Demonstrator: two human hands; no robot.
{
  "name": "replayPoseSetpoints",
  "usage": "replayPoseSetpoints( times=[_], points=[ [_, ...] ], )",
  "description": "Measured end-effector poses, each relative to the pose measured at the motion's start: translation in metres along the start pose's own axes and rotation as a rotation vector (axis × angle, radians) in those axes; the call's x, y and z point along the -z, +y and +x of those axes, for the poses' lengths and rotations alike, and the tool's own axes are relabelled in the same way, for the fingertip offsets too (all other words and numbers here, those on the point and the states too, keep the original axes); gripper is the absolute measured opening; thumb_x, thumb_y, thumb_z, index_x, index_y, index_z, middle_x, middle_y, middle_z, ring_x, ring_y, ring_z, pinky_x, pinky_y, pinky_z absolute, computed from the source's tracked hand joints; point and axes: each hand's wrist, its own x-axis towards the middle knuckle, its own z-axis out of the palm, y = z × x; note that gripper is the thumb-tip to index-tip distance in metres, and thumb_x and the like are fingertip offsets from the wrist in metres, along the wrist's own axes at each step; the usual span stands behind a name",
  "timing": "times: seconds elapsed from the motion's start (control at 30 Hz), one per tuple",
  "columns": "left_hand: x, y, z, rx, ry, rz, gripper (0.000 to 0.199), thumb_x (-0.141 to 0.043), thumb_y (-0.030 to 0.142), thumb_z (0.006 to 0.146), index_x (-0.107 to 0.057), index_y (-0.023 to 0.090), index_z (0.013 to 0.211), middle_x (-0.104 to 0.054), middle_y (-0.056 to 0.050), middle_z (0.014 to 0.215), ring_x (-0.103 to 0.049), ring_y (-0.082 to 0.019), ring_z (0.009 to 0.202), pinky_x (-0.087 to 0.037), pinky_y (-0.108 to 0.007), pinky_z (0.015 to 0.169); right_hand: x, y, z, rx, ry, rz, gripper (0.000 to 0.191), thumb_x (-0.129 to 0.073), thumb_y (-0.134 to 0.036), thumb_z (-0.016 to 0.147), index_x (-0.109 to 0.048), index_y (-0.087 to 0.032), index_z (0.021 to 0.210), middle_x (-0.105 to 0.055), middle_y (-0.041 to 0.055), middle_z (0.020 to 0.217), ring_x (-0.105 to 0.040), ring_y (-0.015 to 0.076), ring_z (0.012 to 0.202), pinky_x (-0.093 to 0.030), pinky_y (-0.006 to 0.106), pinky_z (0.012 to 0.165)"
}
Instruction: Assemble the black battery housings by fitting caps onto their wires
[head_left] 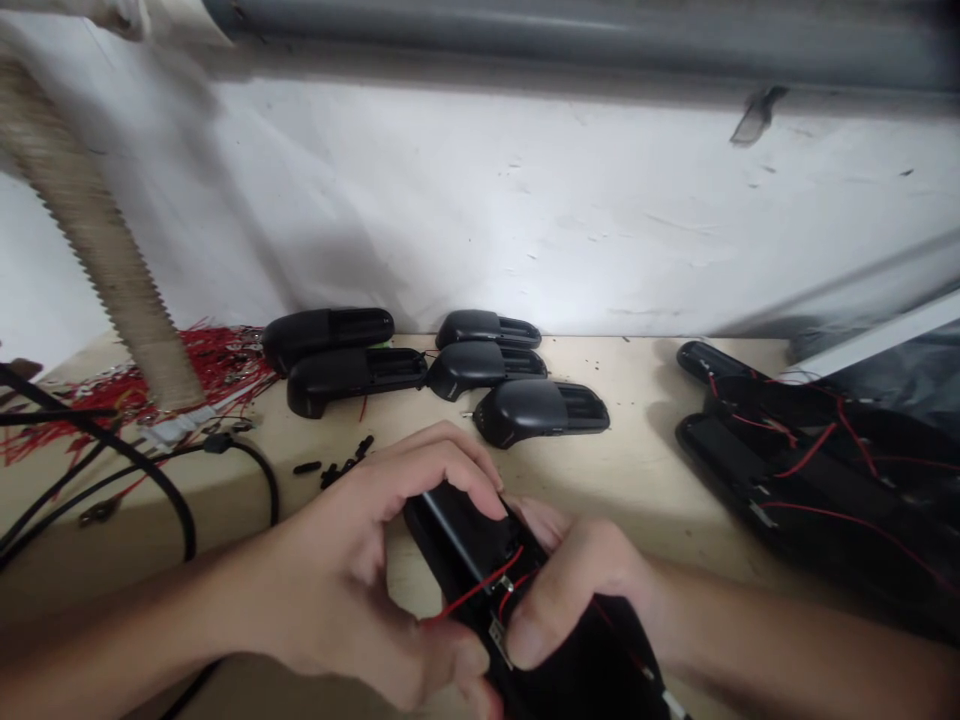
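From my end, the pale bench was the biggest thing, then the pile of open black shells at R and 5 black housings near the wall. My L hand was curled round the held shell at front ctr., thumb by its near edge; my R hand clasped its other side. A red wire crossed it; R thumb pressed next to a small metal contact. Step in hand, I reckoned: seating that contact. Next move called for steady hold, thumb pressure w/o pinching the wire.
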Motion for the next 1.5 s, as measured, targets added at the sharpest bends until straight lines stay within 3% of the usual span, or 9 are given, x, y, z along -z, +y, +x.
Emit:
replayPoseSetpoints(
  times=[0.17, 0.37, 0.47, 0.63, 0.77, 0.9, 1.0, 1.13, 1.5],
  points=[
    [0.0, -0.005, 0.0, -0.084, 0.016, 0.036, 0.061, -0.09, 0.011, 0.062, -0.068, 0.027, 0.117, -0.068, -0.002, 0.121, -0.071, -0.02, 0.104, -0.055, -0.029, 0.091, 0.008, 0.006, 0.006, -0.041, -0.054, 0.041, 0.034, -0.089, -0.023, 0.049, -0.075, -0.008, 0.077, -0.075, 0.0057, 0.068, -0.066, 0.0136, 0.052, -0.057, 0.021, 0.052],
    [0.008, 0.002, 0.001, 0.042, -0.029, -0.003, 0.051, -0.092, 0.024, 0.074, -0.07, 0.027, 0.12, -0.07, -0.001, 0.126, -0.073, -0.023, 0.113, -0.06, -0.032, 0.097, 0.012, 0.007, 0.007, 0.004, -0.135, 0.06, 0.034, -0.086, -0.025, 0.051, -0.076, -0.006, 0.077, -0.073, 0.0077, 0.069, -0.064, 0.0136, 0.051, -0.053, 0.02, 0.048],
    [0.011, 0.006, 0.0, 0.053, -0.007, -0.057, 0.05, -0.094, 0.023, 0.073, -0.072, 0.027, 0.117, -0.072, -0.002, 0.124, -0.074, -0.023, 0.109, -0.062, -0.032, 0.095, 0.01, 0.002, -0.002, 0.047, 0.01, 0.077, 0.036, -0.085, -0.022, 0.054, -0.076, -0.011, 0.087, -0.074, 0.0053, 0.073, -0.066, 0.0134, 0.058, -0.055, 0.019, 0.055],
    [0.015, 0.01, 0.001, 0.131, 0.12, -0.136, 0.042, -0.092, 0.021, 0.073, -0.072, 0.025, 0.11, -0.074, -0.001, 0.115, -0.074, -0.016, 0.091, -0.061, -0.023, 0.078, -0.007, -0.004, -0.014, 0.126, 0.154, 0.134, 0.051, -0.065, -0.065, 0.089, -0.073, -0.015, 0.095, -0.078, 0.0108, 0.092, -0.072, 0.0151, 0.076, -0.056, 0.021, 0.069],
    [0.022, 0.01, 0.003, 0.165, 0.282, -0.223, 0.038, -0.094, 0.041, 0.076, -0.074, 0.026, 0.105, -0.075, 0.0, 0.113, -0.073, -0.018, 0.096, -0.059, -0.023, 0.082, -0.022, -0.002, -0.012, 0.268, 0.026, 0.024, 0.083, -0.032, -0.089, 0.094, -0.068, -0.017, 0.117, -0.076, 0.0117, 0.089, -0.074, 0.0206, 0.067, -0.047, 0.02, 0.044],
    [0.023, 0.009, 0.002, 0.196, 0.519, -0.115, 0.037, -0.093, 0.049, 0.08, -0.074, 0.03, 0.104, -0.076, 0.003, 0.116, -0.072, -0.016, 0.104, -0.055, -0.02, 0.086, -0.022, 0.003, -0.011, 0.77, 0.364, -0.062, 0.046, -0.048, -0.07, 0.104, -0.057, -0.029, 0.121, -0.066, 0.0002, 0.081, -0.068, 0.0146, 0.052, -0.036, 0.014, 0.032],
    [0.015, 0.011, 0.002, 0.143, 0.615, 0.031, 0.031, -0.094, 0.039, 0.08, -0.074, 0.03, 0.102, -0.077, 0.005, 0.108, -0.072, -0.011, 0.096, -0.054, -0.016, 0.083, -0.023, 0.009, -0.008, 1.185, 0.645, -0.404, 0.043, -0.076, -0.038, 0.097, -0.052, -0.04, 0.133, -0.067, 0.0028, 0.127, -0.076, 0.0185, 0.095, -0.061, 0.021, 0.055],
    [0.0, 0.019, 0.004, 0.051, 0.613, 0.059, 0.029, -0.094, 0.027, 0.076, -0.072, 0.025, 0.095, -0.079, 0.002, 0.1, -0.076, -0.013, 0.087, -0.059, -0.018, 0.075, -0.027, 0.017, -0.002, 1.138, 0.685, -0.808, 0.088, -0.078, -0.012, 0.089, -0.033, -0.048, 0.157, -0.054, 0.0028, 0.159, -0.061, 0.0261, 0.143, -0.056, 0.045, 0.118],
    [-0.007, 0.006, -0.002, 0.01, 0.551, 0.228, 0.048, -0.09, 0.025, 0.078, -0.072, 0.037, 0.12, -0.08, 0.006, 0.115, -0.075, -0.013, 0.102, -0.06, -0.023, 0.095, -0.015, 0.016, -0.002, 1.1, 0.599, -0.877, 0.081, -0.072, -0.011, 0.095, -0.03, -0.046, 0.156, -0.058, 0.0018, 0.149, -0.063, 0.0163, 0.138, -0.056, 0.03, 0.116]
  ],
)
